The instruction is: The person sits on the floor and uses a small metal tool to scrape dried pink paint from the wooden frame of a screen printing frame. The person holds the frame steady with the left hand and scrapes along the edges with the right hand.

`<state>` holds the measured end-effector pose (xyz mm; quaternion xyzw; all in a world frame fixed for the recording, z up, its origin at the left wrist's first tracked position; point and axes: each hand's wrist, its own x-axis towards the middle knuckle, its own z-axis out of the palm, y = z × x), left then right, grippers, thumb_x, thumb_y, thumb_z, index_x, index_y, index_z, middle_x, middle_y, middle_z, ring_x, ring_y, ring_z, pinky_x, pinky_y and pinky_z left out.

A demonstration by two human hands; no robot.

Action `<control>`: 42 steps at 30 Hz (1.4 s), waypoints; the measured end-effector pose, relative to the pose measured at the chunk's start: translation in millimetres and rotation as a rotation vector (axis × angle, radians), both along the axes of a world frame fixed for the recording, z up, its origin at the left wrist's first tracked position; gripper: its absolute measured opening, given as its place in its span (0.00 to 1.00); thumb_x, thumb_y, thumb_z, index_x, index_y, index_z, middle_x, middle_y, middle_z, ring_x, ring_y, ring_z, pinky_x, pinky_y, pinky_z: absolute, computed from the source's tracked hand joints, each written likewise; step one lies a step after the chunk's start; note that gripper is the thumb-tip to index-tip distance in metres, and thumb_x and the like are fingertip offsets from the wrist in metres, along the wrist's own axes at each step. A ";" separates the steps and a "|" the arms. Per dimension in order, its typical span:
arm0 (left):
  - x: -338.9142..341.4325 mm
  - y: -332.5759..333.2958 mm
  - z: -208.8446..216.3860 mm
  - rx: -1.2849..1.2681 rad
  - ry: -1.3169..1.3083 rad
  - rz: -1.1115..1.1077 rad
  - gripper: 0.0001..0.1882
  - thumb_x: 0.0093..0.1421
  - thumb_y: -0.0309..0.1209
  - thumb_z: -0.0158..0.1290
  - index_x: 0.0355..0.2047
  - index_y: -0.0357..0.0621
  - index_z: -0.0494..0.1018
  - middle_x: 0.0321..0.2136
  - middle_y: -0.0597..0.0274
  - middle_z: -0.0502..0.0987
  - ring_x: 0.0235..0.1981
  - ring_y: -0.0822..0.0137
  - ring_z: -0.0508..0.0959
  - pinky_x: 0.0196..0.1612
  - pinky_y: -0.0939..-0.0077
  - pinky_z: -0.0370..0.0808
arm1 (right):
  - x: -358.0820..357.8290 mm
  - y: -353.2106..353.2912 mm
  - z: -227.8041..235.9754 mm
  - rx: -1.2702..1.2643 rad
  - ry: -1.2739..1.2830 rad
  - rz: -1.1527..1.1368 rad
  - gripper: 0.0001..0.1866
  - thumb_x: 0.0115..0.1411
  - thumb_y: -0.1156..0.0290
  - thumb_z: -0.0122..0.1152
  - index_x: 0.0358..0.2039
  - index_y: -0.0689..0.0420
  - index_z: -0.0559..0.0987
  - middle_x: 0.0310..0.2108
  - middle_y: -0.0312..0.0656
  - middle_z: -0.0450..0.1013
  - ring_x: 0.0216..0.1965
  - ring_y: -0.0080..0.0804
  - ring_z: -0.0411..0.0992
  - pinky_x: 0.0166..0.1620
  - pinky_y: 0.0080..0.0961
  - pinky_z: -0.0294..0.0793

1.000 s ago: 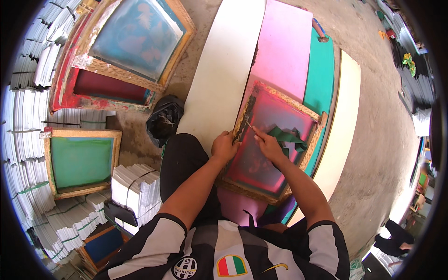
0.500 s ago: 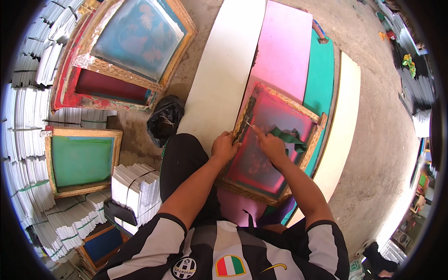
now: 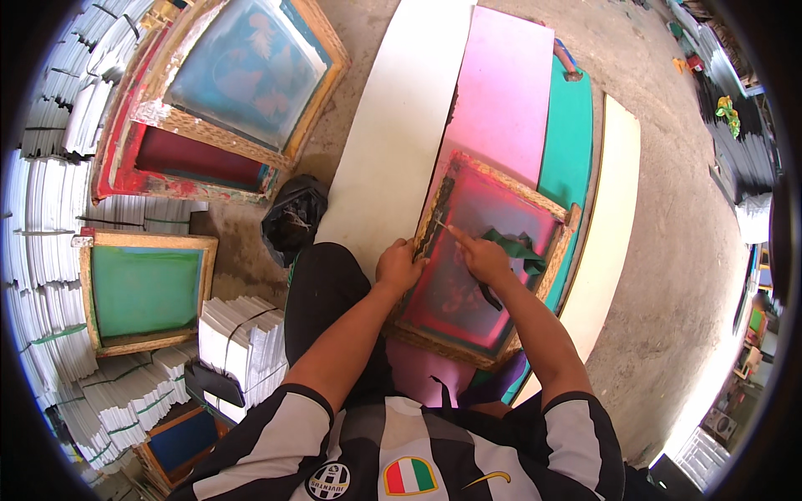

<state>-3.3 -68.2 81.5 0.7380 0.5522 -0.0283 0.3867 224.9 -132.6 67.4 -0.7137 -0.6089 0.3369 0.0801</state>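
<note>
— From the head camera, why is the left hand (image 3: 399, 265) parked on the frame's edge?

— It looks like a brace. Its fingers are curled over the left rail of the wooden screen frame (image 3: 483, 260), gripping it, likely so the frame doesn't slide on the pink board (image 3: 506, 92) beneath while the other hand works.

— And the right hand (image 3: 483, 257)?

— It rests on the mesh near the frame's upper-left corner, forefinger stretched out, pinching what seems to be a thin stick-like tool (image 3: 441, 222); it is too small to say more. A green cloth (image 3: 516, 247) lies on the mesh just beside that hand, towards the right rail, probably kept within reach for wiping.

— How does the frame itself look?

— Rough pale wood, mesh stained magenta to red, with a dark strip along the left rail. It lies flat at the near end of the pink board, overlapping the teal board (image 3: 570, 142) at its right corner, between the person's knees.
</note>
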 end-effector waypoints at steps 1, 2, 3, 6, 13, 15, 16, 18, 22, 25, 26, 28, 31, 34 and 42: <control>0.5 0.0 -0.9 0.005 0.002 -0.001 0.23 0.59 0.40 0.66 0.51 0.42 0.78 0.42 0.49 0.79 0.46 0.45 0.81 0.50 0.51 0.79 | 1.3 -1.8 -9.0 0.010 0.071 -0.032 0.23 0.73 0.62 0.56 0.67 0.38 0.75 0.39 0.53 0.83 0.36 0.51 0.82 0.43 0.40 0.80; 1.3 -0.3 -1.7 0.013 -0.009 -0.006 0.23 0.59 0.40 0.66 0.51 0.42 0.78 0.42 0.49 0.79 0.46 0.45 0.81 0.50 0.51 0.79 | 6.6 -2.4 -22.7 0.098 0.207 -0.029 0.23 0.73 0.63 0.56 0.67 0.40 0.75 0.40 0.52 0.83 0.37 0.47 0.82 0.44 0.38 0.80; 3.2 -0.9 -2.2 0.019 -0.021 -0.012 0.23 0.59 0.40 0.66 0.51 0.42 0.78 0.42 0.49 0.79 0.46 0.45 0.81 0.50 0.51 0.79 | 14.6 -1.2 -33.8 0.185 0.340 -0.027 0.23 0.73 0.64 0.56 0.67 0.43 0.75 0.41 0.50 0.83 0.38 0.43 0.82 0.45 0.36 0.79; 1.5 0.0 -3.5 0.009 -0.006 -0.010 0.23 0.59 0.40 0.66 0.51 0.42 0.78 0.42 0.48 0.79 0.46 0.44 0.81 0.50 0.51 0.78 | 20.7 7.8 -29.9 0.017 0.604 -0.105 0.23 0.72 0.64 0.57 0.67 0.46 0.75 0.51 0.54 0.80 0.51 0.46 0.79 0.56 0.34 0.75; -8.5 -2.2 -10.9 0.048 -0.029 0.018 0.24 0.57 0.41 0.68 0.52 0.46 0.79 0.39 0.50 0.79 0.42 0.44 0.82 0.47 0.51 0.78 | 2.9 14.4 13.5 -0.030 0.155 0.012 0.24 0.74 0.59 0.55 0.67 0.48 0.74 0.48 0.45 0.84 0.46 0.40 0.82 0.52 0.35 0.78; -1.7 -3.8 -14.2 0.069 -0.060 0.002 0.24 0.57 0.41 0.68 0.52 0.46 0.79 0.38 0.50 0.79 0.42 0.44 0.82 0.47 0.50 0.78 | 11.3 5.6 -9.5 0.098 0.212 -0.020 0.24 0.74 0.58 0.54 0.68 0.47 0.73 0.42 0.43 0.85 0.41 0.39 0.82 0.47 0.36 0.79; 1.3 -4.3 -15.1 0.081 -0.075 -0.006 0.24 0.57 0.41 0.68 0.52 0.46 0.79 0.38 0.50 0.79 0.42 0.44 0.82 0.47 0.50 0.78 | 16.4 0.8 -23.0 0.163 0.242 -0.035 0.24 0.74 0.57 0.54 0.68 0.46 0.73 0.40 0.42 0.85 0.38 0.39 0.82 0.45 0.37 0.79; -2.8 -5.0 -14.8 0.073 -0.056 0.011 0.24 0.57 0.40 0.67 0.53 0.47 0.79 0.38 0.49 0.79 0.43 0.44 0.81 0.47 0.50 0.78 | 16.8 16.7 -1.5 -0.318 0.591 -0.303 0.24 0.74 0.58 0.54 0.68 0.43 0.73 0.40 0.43 0.85 0.37 0.44 0.82 0.45 0.39 0.79; -4.9 -3.8 -15.7 0.053 -0.057 0.010 0.24 0.58 0.40 0.67 0.53 0.48 0.79 0.38 0.49 0.79 0.43 0.43 0.81 0.47 0.50 0.78 | 10.0 19.5 9.8 -0.382 0.623 -0.358 0.25 0.73 0.58 0.55 0.69 0.40 0.73 0.39 0.49 0.83 0.37 0.51 0.82 0.43 0.42 0.80; 0.6 -4.2 -15.3 0.061 -0.068 0.003 0.24 0.58 0.40 0.67 0.53 0.48 0.79 0.38 0.48 0.79 0.43 0.43 0.81 0.47 0.50 0.78 | 2.3 -8.4 -26.5 0.343 0.372 -0.099 0.24 0.73 0.58 0.54 0.69 0.37 0.73 0.35 0.52 0.82 0.35 0.54 0.82 0.40 0.47 0.80; -2.5 -4.5 -16.2 0.065 -0.067 0.009 0.24 0.58 0.40 0.67 0.53 0.48 0.79 0.38 0.48 0.79 0.43 0.43 0.81 0.47 0.50 0.78 | -3.4 -13.6 -23.5 0.268 0.303 -0.093 0.24 0.73 0.58 0.53 0.68 0.34 0.72 0.33 0.52 0.81 0.34 0.55 0.81 0.39 0.49 0.79; -5.2 -5.2 -17.9 0.073 -0.072 0.019 0.24 0.58 0.40 0.67 0.53 0.48 0.79 0.38 0.49 0.79 0.42 0.43 0.81 0.47 0.50 0.78 | -13.2 -18.7 -5.1 0.118 0.156 -0.082 0.24 0.73 0.57 0.51 0.68 0.30 0.72 0.31 0.53 0.80 0.32 0.57 0.80 0.37 0.53 0.78; -4.2 -5.6 -17.5 0.066 -0.078 0.020 0.24 0.58 0.40 0.67 0.53 0.47 0.79 0.38 0.48 0.79 0.43 0.43 0.81 0.47 0.50 0.77 | -25.8 -16.1 20.1 -0.018 0.001 -0.100 0.24 0.73 0.56 0.49 0.68 0.25 0.71 0.32 0.53 0.80 0.34 0.59 0.80 0.39 0.55 0.79; -3.1 -4.6 -15.0 0.055 -0.075 0.019 0.24 0.58 0.41 0.67 0.53 0.46 0.79 0.38 0.48 0.78 0.43 0.43 0.81 0.47 0.50 0.77 | -31.0 -12.1 28.2 -0.010 -0.101 -0.082 0.23 0.73 0.58 0.50 0.68 0.29 0.72 0.29 0.53 0.79 0.33 0.57 0.80 0.37 0.53 0.77; -0.7 -1.4 -6.3 0.021 -0.042 0.006 0.22 0.58 0.41 0.67 0.49 0.42 0.79 0.41 0.49 0.79 0.45 0.44 0.81 0.49 0.50 0.78 | -38.1 -5.3 39.9 -0.063 -0.198 -0.046 0.24 0.73 0.57 0.49 0.68 0.28 0.70 0.30 0.53 0.80 0.32 0.57 0.81 0.36 0.55 0.79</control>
